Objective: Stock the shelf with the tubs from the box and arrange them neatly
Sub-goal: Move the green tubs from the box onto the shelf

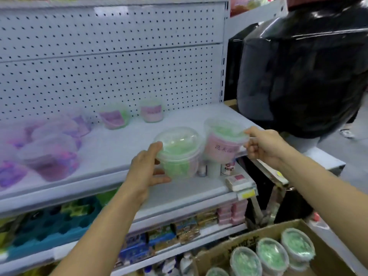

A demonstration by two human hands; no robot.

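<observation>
A: Clear plastic, green inside — is that the tub (178,154) the left hand (146,172) has?

B: Yes. The left hand grips it from the left side, thumb up at the lid's edge and fingers curled under its base. It is lifted in front of the shelf (111,154) edge, tilted a little toward the camera.

A: And the right hand (262,145)?

B: It pinches the rim of a second tub (224,139), thumb and forefinger closed on the lid's right edge, the other fingers curled in. That one has a pink label and green contents, and sits just beside the first, nearly touching it, at the shelf's front right corner. Whether its base rests on the shelf I cannot tell.

A: Anything already stocked?

B: Two green tubs with pink labels (133,115) stand at the back against the white pegboard (111,56). To the left lies a blurred cluster of purple tubs (47,150).

A: Where is the box?

B: The cardboard box (235,248) is at the lower right, below the shelves, with more green-lidded tubs (271,253) upright inside. A big black wrapped bundle (304,76) stands right of the shelving.
</observation>
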